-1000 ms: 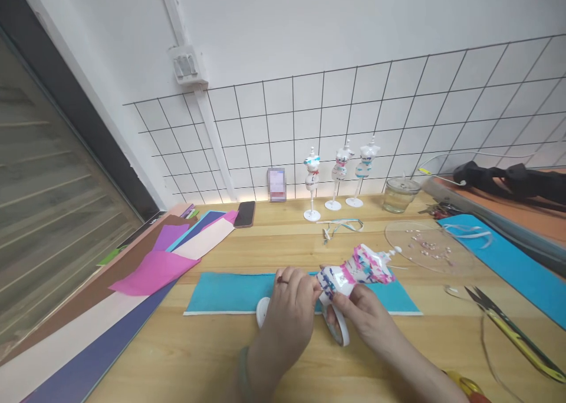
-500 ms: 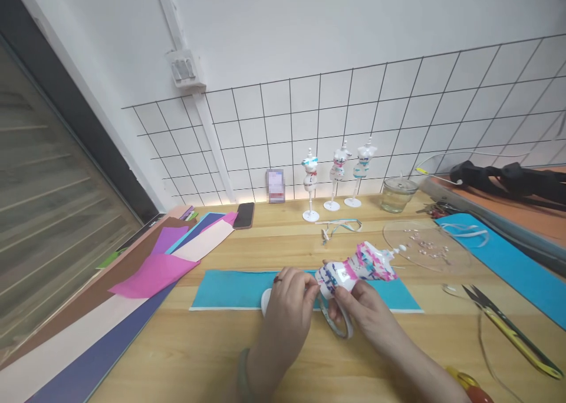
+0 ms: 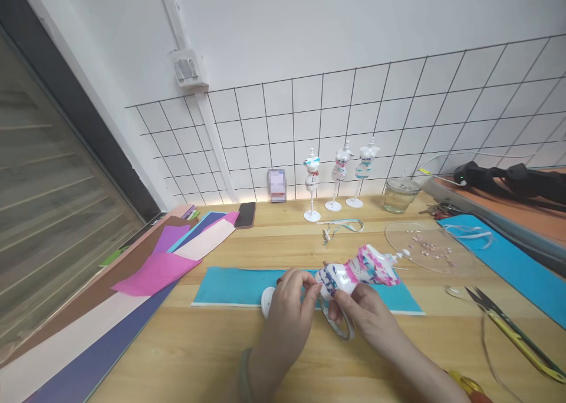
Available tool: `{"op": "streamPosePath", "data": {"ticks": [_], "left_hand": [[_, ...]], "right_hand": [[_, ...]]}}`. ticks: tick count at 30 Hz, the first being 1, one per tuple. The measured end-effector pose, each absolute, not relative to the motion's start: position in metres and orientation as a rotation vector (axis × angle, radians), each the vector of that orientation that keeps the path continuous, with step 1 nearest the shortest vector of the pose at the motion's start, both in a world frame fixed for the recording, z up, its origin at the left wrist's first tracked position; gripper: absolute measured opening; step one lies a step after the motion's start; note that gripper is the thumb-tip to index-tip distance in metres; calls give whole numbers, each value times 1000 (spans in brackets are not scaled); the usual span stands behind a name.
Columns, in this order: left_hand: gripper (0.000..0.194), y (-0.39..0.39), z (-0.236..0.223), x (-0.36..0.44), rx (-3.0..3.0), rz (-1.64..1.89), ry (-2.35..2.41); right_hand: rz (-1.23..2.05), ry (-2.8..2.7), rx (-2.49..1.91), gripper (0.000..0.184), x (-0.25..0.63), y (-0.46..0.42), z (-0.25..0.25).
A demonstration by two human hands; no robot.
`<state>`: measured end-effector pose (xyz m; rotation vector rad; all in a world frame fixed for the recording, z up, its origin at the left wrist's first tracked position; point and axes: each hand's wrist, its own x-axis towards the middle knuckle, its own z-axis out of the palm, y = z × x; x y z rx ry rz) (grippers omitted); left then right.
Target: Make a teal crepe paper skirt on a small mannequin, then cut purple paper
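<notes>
A small white mannequin bust (image 3: 358, 271) wrapped in pink, blue and white patterned tape lies tilted over a turquoise paper strip (image 3: 230, 286). My right hand (image 3: 362, 309) grips its lower end from below, with a roll of tape (image 3: 338, 326) looped on its fingers. My left hand (image 3: 289, 311) is closed in a pinch at the bust's lower edge; what it pinches is too small to make out. A white round base (image 3: 265, 300) shows just left of my left hand.
Three small dressed mannequins (image 3: 339, 176) stand by the wire grid wall. A glass jar (image 3: 399, 194), a clear plate with beads (image 3: 427, 247), snips (image 3: 508, 326), a phone (image 3: 246, 214), coloured paper sheets (image 3: 145, 273) and another turquoise sheet (image 3: 508, 261) lie around the wooden table.
The bust has turned slightly and sits a little lower in my hands. My left fingers have shifted along its lower edge. The view has moved slightly.
</notes>
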<state>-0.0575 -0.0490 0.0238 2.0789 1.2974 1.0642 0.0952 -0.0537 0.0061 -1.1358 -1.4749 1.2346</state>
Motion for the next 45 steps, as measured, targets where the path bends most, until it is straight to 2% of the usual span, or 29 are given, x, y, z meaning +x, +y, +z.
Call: {"op": "streamPosePath", "data": {"ticks": [16,45], "left_hand": [[11,-47,18,-59,2360,1153,1200],[18,-40,22,-64,2592,932,1226]], "right_hand": [[1267,-1475,-1146,53,95,-55,2],[1229,-1546,-1223,60,91,-53,7]]}}
